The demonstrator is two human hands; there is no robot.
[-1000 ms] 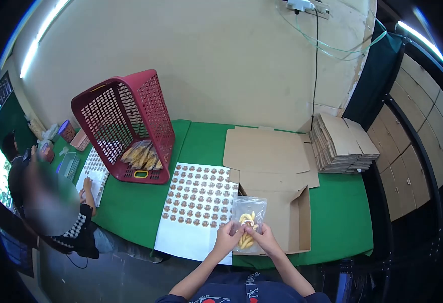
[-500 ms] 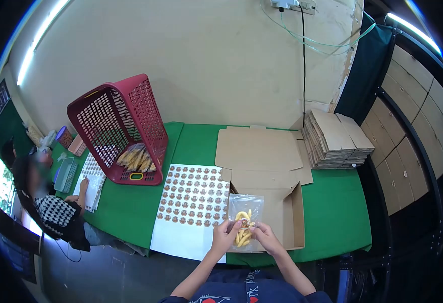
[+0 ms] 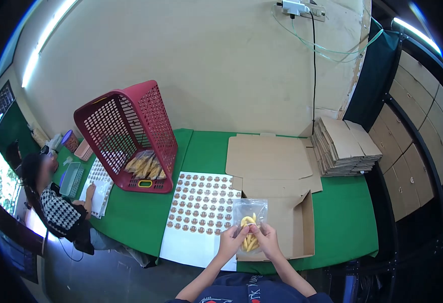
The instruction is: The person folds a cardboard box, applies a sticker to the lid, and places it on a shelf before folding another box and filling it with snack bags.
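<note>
A clear zip bag [image 3: 250, 206] of yellow, finger-shaped snack pieces is held upright between my hands. My left hand [image 3: 231, 240] grips its left side, and my right hand [image 3: 267, 241] grips the right side. Both thumbs meet on the bag's front, covering most of the round sticker there. Behind and to the right of the bag lies an open cardboard box [image 3: 283, 230], its lid folded back. A white sheet of round brown stickers [image 3: 200, 204] spreads to the left of the box, its lower part bare.
A maroon basket [image 3: 167, 126] lies on its side with several filled bags [image 3: 146, 165] inside. Flattened cartons [image 3: 350, 146] are stacked at the back right of the green table [image 3: 342, 217]. Another person [image 3: 62, 212] works at the left end, near a teal basket [image 3: 72, 179].
My thumbs have come together over the sticker on the bag, hiding it. The whole view has shifted slightly, so the scene sits a little lower and further right.
</note>
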